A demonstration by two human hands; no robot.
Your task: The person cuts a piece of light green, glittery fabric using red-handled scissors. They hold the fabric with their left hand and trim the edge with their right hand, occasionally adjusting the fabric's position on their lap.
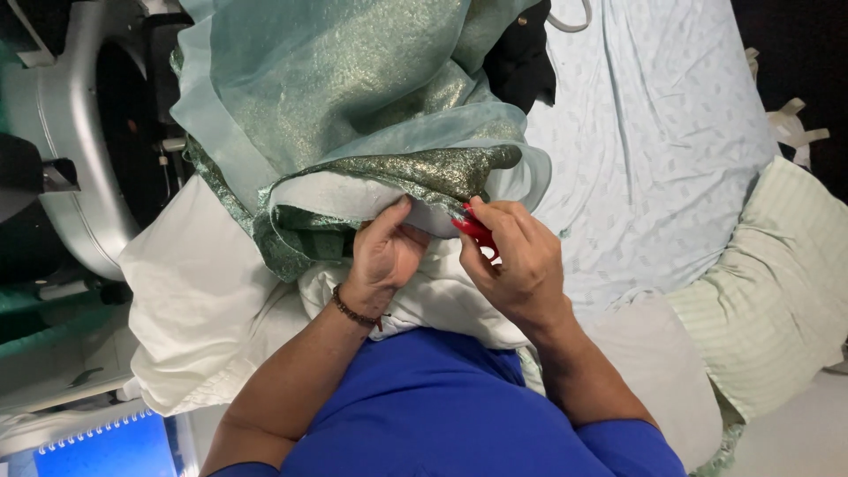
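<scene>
A shimmery green garment [353, 79] with a pale sheer overlay and white lining lies bunched in front of me. My left hand [384, 252], with a bead bracelet at the wrist, pinches the folded white lining at the garment's edge. My right hand [517, 261] is closed around a small red tool [473, 228], its tip at the green edge just right of my left thumb. Most of the red tool is hidden in my fingers.
A white cloth [194, 300] lies under the garment on the left. A pale patterned sheet [654, 132] covers the bed at right, with a striped green pillow [768, 283]. A sewing machine [62, 132] stands at left; a blue spiral notebook [106, 450] lies at the bottom left.
</scene>
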